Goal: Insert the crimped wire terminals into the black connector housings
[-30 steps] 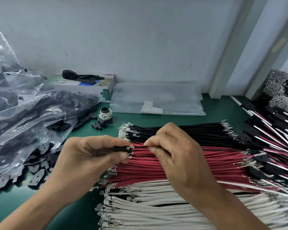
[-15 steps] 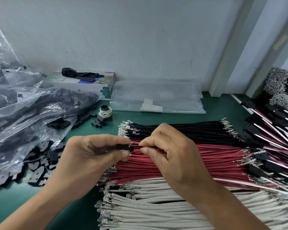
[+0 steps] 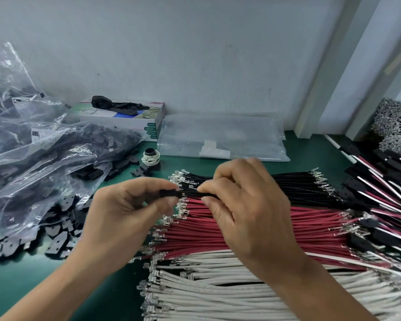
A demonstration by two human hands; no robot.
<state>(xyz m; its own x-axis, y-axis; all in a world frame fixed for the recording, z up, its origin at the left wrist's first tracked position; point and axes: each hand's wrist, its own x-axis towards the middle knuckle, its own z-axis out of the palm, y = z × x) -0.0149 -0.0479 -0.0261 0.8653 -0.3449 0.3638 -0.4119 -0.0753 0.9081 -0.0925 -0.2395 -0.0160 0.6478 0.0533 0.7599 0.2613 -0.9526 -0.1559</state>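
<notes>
Both hands meet: left hand (image 3: 127,212) pinches housing (image 3: 170,194); right hand (image 3: 248,205) pinches wire (image 3: 200,194).

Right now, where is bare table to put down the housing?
Bare green mat lies front left, between the loose housings and the white wires. A small patch sits behind the black wires, beside the flat bag. Elsewhere is crowded.

1. The connector housing (image 3: 171,194) held between the fingers was seen to be black.
2. The wire bundles were laid in bands: black wires (image 3: 294,184), red wires (image 3: 264,225), white wires (image 3: 218,293).
3. The table (image 3: 21,286) was covered in green.
4. The loose housings (image 3: 56,232) were black, inside clear bags (image 3: 33,144).
</notes>
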